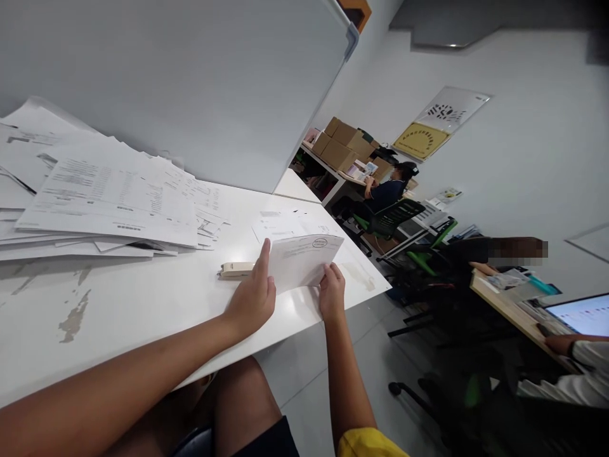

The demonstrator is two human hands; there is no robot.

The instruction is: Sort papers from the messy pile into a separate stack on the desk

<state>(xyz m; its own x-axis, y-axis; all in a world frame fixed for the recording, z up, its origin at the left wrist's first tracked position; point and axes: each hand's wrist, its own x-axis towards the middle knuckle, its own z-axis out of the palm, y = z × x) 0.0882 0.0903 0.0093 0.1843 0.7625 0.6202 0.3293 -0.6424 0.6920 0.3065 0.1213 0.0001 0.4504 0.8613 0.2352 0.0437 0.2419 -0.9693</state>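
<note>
Paper is pinched in both grips — left hand (252, 298) and right hand (332, 293) holding a folded sheet (304, 259) just above the white surface (143, 304), stapler (236, 270) beside — likely mid-fold, needing aligned edges before pressing.

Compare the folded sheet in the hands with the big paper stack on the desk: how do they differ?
The folded sheet is small, folded over and lifted at an angle off the desk; the paper stack is many full sheets lying flat and fanned out unevenly. The left hand and right hand grip the folded sheet at its edges, while nothing touches the stack. The folded sheet bears an oval stamp near its top corner. Both are white printed paper.
</note>
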